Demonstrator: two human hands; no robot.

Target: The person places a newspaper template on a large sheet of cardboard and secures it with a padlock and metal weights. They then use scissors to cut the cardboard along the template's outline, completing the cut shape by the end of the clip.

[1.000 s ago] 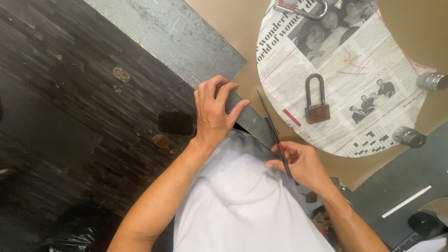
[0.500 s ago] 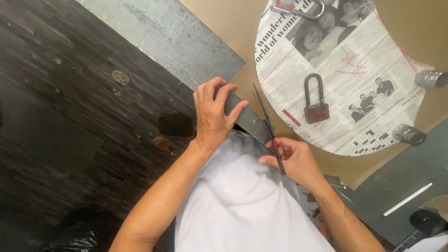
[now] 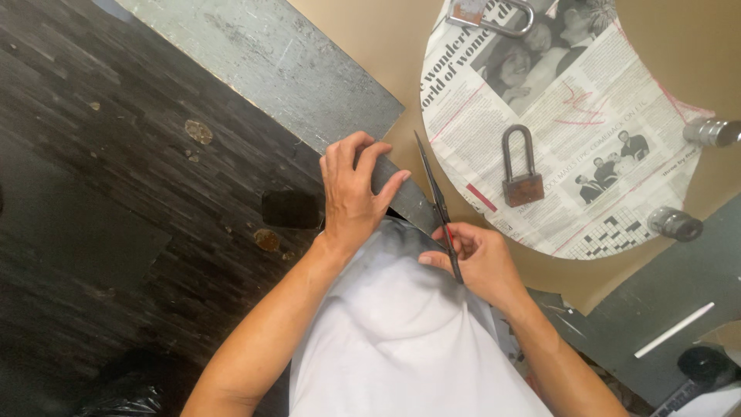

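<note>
Head view: left hand (image 3: 351, 193) pressed flat on a narrow dark strip (image 3: 405, 202), fingers curled over its far edge toward 12 o'clock, holding it down. Right hand (image 3: 478, 259) closed around the handles of slim scissors (image 3: 436, 205), blades narrow and pointing to 11 o'clock along the strip's right edge. Compared with half a second back, little changed: same grip, blades resting at about the same place, so the cut barely advanced. At 2 o'clock, a newspaper-covered round board (image 3: 617, 193) with a rusty padlock (image 3: 521, 170) lying on it; a second padlock (image 3: 490, 15) at its top edge. Grey panel (image 3: 270, 62) at 11 o'clock.
</note>
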